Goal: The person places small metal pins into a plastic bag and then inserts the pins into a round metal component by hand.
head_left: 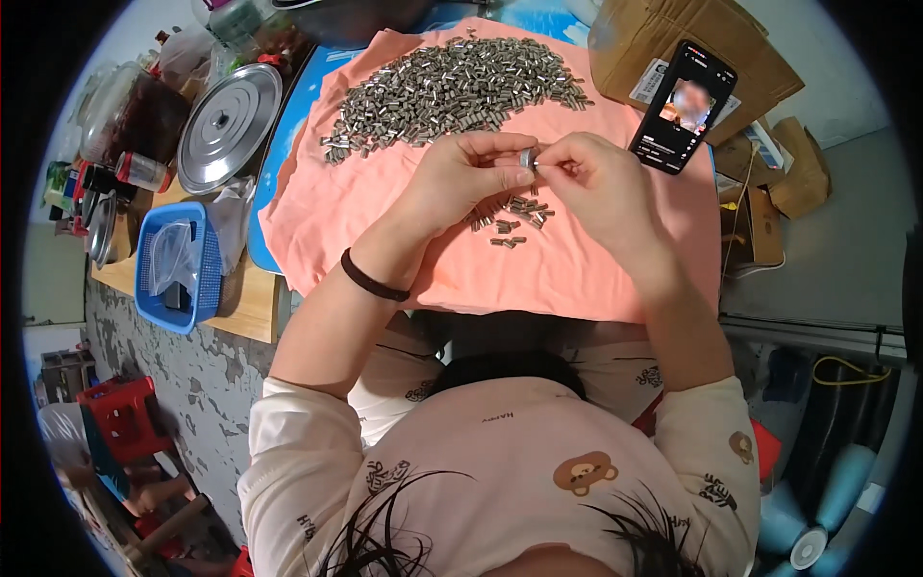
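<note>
Over the middle of the pink cloth (317,231), both my hands meet fingertip to fingertip. My left hand (447,183), with a dark band on its wrist, pinches a small silver ring-shaped metal piece (526,158) between thumb and fingers. Close against that piece, the thumb and forefinger of my right hand (606,188) are pressed together; what they hold is too small to make out. A small scatter of short metal cylinders (510,228) lies just below my hands. Beyond them spreads a large heap of similar cylinders (452,91).
A phone (681,108) with a lit screen leans on a cardboard box (673,43) at the far right. To the left are a round metal lid (229,125), a blue plastic basket (207,279) and jars. A blue fan (808,546) stands at the lower right.
</note>
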Motion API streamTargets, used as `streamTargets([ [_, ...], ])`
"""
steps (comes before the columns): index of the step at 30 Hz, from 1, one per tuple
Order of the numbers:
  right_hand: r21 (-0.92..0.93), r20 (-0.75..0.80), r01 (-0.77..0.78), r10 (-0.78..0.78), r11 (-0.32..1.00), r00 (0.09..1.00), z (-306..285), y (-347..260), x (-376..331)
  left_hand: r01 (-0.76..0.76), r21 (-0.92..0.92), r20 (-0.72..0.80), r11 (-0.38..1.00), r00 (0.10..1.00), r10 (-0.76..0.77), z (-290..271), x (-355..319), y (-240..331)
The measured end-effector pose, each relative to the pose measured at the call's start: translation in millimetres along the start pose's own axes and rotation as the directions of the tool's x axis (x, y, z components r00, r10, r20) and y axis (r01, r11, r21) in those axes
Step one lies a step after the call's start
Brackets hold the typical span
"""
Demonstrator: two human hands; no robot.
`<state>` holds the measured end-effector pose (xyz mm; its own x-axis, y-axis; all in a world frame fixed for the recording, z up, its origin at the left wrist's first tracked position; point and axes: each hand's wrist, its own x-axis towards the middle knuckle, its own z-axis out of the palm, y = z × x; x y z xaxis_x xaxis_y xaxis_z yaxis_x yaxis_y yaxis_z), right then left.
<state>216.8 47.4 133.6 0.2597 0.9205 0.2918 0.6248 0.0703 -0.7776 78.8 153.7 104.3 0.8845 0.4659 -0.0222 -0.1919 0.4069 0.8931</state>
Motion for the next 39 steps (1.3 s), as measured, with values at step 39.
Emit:
streamTargets([
  [39,0.350,0.143,-0.167,0.124,0.922,0.982,-4,22,8,-0.032,0.018,-0.008,0.999,0.999,0.032,-3,2,-4],
])
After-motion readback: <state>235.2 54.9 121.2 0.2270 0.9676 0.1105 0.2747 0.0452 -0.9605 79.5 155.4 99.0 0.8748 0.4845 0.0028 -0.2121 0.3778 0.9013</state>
